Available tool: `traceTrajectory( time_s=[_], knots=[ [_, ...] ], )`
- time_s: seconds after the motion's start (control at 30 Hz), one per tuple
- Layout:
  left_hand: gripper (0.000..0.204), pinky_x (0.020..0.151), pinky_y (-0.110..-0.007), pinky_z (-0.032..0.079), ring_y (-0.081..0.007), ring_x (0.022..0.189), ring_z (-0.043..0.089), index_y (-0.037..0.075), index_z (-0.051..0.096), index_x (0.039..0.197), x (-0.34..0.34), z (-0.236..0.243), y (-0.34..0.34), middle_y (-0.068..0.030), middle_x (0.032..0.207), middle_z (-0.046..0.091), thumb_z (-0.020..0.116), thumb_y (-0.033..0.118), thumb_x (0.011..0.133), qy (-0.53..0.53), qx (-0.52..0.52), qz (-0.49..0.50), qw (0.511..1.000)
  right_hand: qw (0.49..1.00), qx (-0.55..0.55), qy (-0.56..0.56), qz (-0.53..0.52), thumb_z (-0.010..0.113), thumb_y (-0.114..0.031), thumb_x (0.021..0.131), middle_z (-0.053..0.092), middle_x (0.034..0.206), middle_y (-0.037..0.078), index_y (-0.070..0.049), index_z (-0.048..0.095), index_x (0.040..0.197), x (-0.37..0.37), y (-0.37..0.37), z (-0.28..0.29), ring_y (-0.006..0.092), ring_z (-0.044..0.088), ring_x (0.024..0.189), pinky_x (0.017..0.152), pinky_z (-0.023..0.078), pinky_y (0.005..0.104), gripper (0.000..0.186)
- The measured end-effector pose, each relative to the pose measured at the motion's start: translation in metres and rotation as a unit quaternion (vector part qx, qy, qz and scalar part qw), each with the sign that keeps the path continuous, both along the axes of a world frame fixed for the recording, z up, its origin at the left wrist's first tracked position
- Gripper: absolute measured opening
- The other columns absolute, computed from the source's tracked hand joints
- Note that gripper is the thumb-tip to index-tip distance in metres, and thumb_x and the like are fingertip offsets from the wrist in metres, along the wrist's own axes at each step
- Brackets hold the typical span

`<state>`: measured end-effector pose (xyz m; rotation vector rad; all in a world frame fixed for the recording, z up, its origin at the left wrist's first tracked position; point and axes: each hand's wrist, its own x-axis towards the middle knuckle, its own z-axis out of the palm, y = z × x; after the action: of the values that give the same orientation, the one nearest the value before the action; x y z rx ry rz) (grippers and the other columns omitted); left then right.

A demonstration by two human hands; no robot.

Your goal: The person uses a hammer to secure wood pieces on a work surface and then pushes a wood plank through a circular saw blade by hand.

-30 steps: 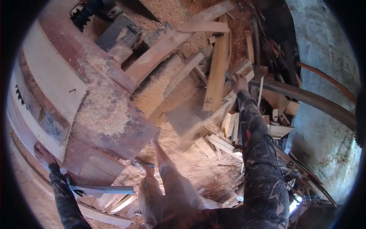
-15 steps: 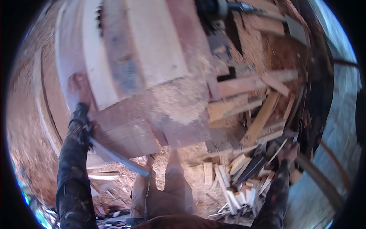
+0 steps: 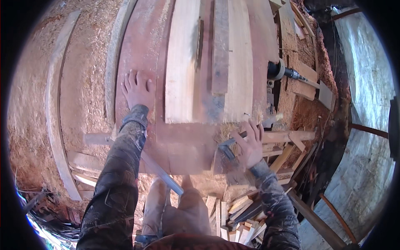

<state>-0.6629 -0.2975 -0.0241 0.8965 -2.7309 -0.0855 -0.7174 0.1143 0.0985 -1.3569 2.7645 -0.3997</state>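
My left hand [image 3: 137,88] lies flat with its fingers spread on the reddish-brown wooden table [image 3: 143,50], beside a pale board [image 3: 180,75]. My right hand [image 3: 250,146] is at the table's near right corner, its fingers partly stretched over a grey L-shaped metal piece [image 3: 226,151]. That piece runs under the thumb side of the hand and seems held there, though the grip is partly hidden. Sawdust [image 3: 228,130] lies just ahead of it. Right of the pale board stands a thin dark saw blade [image 3: 198,43]. A second pale board [image 3: 239,62] carries a narrow weathered strip [image 3: 220,50].
A black-and-silver drill chuck [image 3: 293,74] juts out at the table's right side. Offcuts [image 3: 241,229] are heaped below the right corner. A grey metal bar [image 3: 162,174] slants from the table's near edge toward my legs. Long planks [image 3: 56,104] lie on sawdust-covered ground at left.
My right hand has come from the far right to the table corner with the grey metal piece. The sawdust heap there is smaller. My view has shifted left; my left hand stays on the table.
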Motion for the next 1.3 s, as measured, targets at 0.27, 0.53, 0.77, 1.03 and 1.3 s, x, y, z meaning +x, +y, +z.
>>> traceTrajectory(
  time_s=[0.27, 0.53, 0.77, 1.03, 1.3],
  knots=[
    [0.055, 0.118, -0.062, 0.021, -0.0406, 0.145, 0.032, 0.008, 0.048, 0.144, -0.002, 0.005, -0.004, -0.0175, 0.152, 0.043, 0.054, 0.035, 0.097, -0.002, 0.000, -0.009, 1.000, 0.790, -0.093, -0.217, -0.566, 0.070, -0.041, 0.090, 0.062, 0.107, 0.017, -0.001, 0.063, 0.109, 0.000, 0.006, -0.053, 0.0341, 0.063, 0.099, 0.089, 0.049, 0.0452, 0.045],
    [0.053, 0.122, -0.056, 0.015, -0.0318, 0.147, 0.033, 0.009, 0.047, 0.148, -0.065, -0.005, -0.008, -0.0118, 0.155, 0.045, 0.046, 0.036, 0.103, 0.070, 0.121, -0.172, 0.975, 0.815, -0.091, -0.174, -0.545, 0.067, -0.045, 0.094, 0.065, 0.103, 0.016, 0.002, 0.061, 0.106, -0.031, 0.001, -0.095, 0.0323, 0.062, 0.093, 0.083, 0.049, 0.0436, 0.048],
    [0.052, 0.124, -0.052, 0.013, -0.0269, 0.149, 0.033, 0.012, 0.048, 0.150, -0.096, -0.015, -0.008, -0.0036, 0.160, 0.042, 0.044, 0.034, 0.103, 0.050, 0.123, -0.150, 0.980, 0.475, -0.597, -0.331, -0.555, 0.057, -0.025, 0.104, 0.062, 0.088, 0.006, -0.007, 0.056, 0.115, -0.034, 0.004, -0.035, 0.0145, 0.060, 0.070, 0.057, 0.049, 0.0305, 0.022],
    [0.052, 0.125, -0.052, 0.013, -0.0253, 0.148, 0.035, 0.015, 0.047, 0.151, -0.089, -0.009, -0.018, 0.0009, 0.159, 0.043, 0.044, 0.033, 0.103, 0.056, 0.147, -0.126, 0.980, 0.945, -0.096, -0.219, -0.222, 0.058, -0.025, 0.101, 0.054, 0.059, 0.006, -0.002, 0.062, 0.091, -0.182, -0.083, 0.067, 0.0161, 0.054, 0.052, 0.050, 0.042, 0.0319, 0.026],
    [0.049, 0.122, -0.052, 0.019, -0.0230, 0.146, 0.037, 0.016, 0.051, 0.147, -0.098, -0.014, -0.005, 0.0018, 0.156, 0.047, 0.048, 0.033, 0.101, 0.105, 0.121, -0.135, 0.978, 0.953, 0.231, 0.083, 0.180, 0.053, -0.029, 0.102, 0.070, 0.091, 0.022, -0.004, 0.067, 0.115, -0.265, -0.282, 0.093, 0.0441, 0.067, 0.086, 0.078, 0.052, 0.0523, 0.031]
  ],
)
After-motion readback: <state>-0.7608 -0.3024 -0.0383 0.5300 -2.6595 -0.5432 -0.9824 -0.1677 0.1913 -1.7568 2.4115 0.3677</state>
